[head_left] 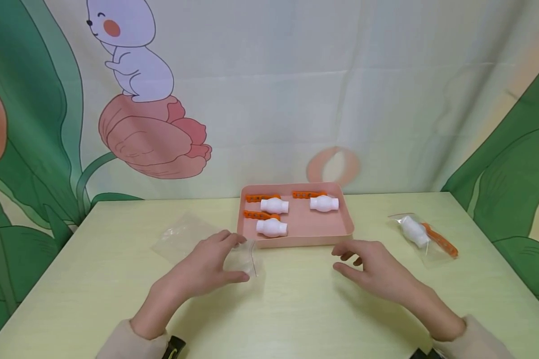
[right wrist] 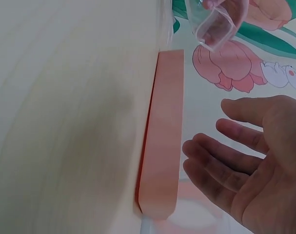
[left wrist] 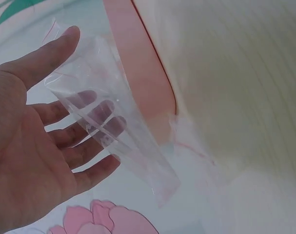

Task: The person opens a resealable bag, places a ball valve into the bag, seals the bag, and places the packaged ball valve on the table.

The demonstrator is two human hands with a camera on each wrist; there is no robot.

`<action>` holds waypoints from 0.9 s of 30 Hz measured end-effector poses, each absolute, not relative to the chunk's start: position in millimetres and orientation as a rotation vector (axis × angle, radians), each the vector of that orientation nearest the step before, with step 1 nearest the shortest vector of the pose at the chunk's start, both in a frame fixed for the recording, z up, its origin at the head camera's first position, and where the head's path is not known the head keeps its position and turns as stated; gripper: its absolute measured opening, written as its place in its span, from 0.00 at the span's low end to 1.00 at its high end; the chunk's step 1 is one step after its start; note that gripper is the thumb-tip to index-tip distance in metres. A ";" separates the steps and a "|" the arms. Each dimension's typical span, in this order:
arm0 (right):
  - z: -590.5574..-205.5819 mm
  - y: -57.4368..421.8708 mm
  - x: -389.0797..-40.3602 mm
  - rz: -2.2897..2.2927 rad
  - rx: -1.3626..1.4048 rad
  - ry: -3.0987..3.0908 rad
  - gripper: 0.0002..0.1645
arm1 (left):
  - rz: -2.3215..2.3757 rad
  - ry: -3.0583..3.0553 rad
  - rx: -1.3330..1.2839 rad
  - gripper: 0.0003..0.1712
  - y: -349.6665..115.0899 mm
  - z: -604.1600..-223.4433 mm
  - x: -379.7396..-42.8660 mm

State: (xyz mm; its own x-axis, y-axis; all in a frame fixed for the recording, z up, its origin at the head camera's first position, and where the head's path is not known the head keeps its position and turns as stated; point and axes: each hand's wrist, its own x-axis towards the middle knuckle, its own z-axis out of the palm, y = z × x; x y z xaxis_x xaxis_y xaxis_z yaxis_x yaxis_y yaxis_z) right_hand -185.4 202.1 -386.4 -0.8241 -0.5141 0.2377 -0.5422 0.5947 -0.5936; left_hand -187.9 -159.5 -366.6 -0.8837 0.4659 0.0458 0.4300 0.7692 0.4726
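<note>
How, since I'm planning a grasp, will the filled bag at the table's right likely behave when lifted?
The clear bag looks thin and wrinkled, so it will probably crumple when gripped. The white part inside looks bulkier than the orange piece, so that side may sag. The bag's glossy highlights suggest it could be slippery.

Pale tabletop (head_left: 296,314) backed by white cloth (head_left: 269,99); cartoon animal (head_left: 141,72) printed at 10 o'clock, green leaves (head_left: 512,154) at 3.

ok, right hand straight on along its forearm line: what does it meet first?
Likely the pink tray, at the right part of its front wall. Depth is unclear, so the right hand might pass over the rim.
</note>
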 end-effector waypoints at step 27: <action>-395.0 152.7 -173.5 1.544 1.071 -2.604 0.08 | 0.685 2.945 1.179 0.40 -109.0 -367.7 -164.3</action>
